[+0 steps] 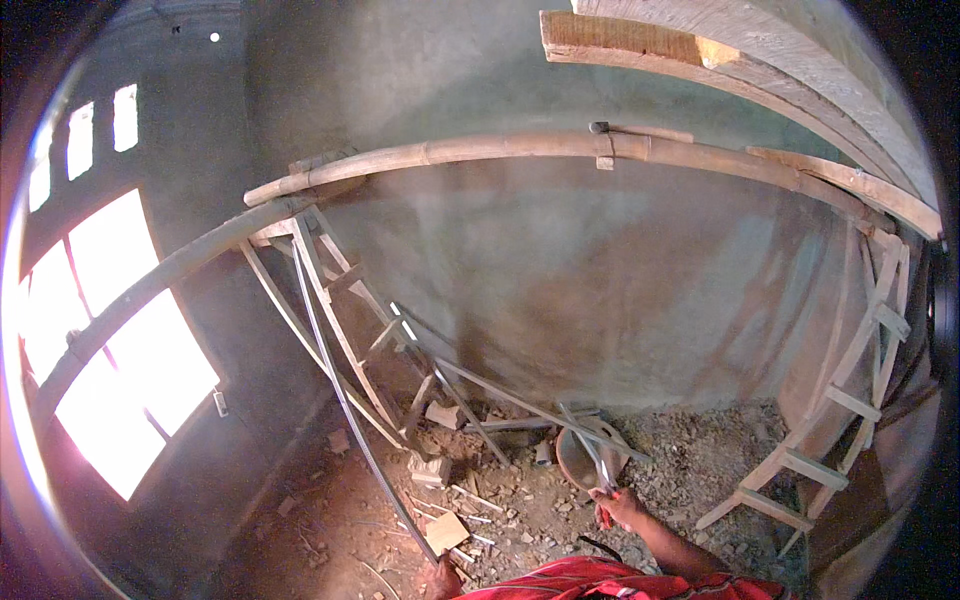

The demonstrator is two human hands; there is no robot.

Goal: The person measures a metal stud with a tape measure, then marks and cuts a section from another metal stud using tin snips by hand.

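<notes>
My left hand [438, 578], at the lower edge, is closed round the lower end of a long, thin grey strip [352, 420]. The strip slants up and left, to the top of a wooden trestle ladder [345, 310]. To the right, my right hand [622, 508] grips a red-handled tool [603, 516]. A long, narrow grey metal part [588, 440] points up and away from that hand; its exact kind is unclear. Just beyond the hand, the tool overlaps a round brownish pan [572, 462] on the ground.
Bamboo poles [520, 146] span overhead, with a second wooden ladder [825, 430] at right. Rubble [700, 450] covers the ground along the plastered wall [600, 290]. A wooden board [447, 532] and broken bricks [430, 468] lie near my left hand. A bright window [120, 340] is at left.
</notes>
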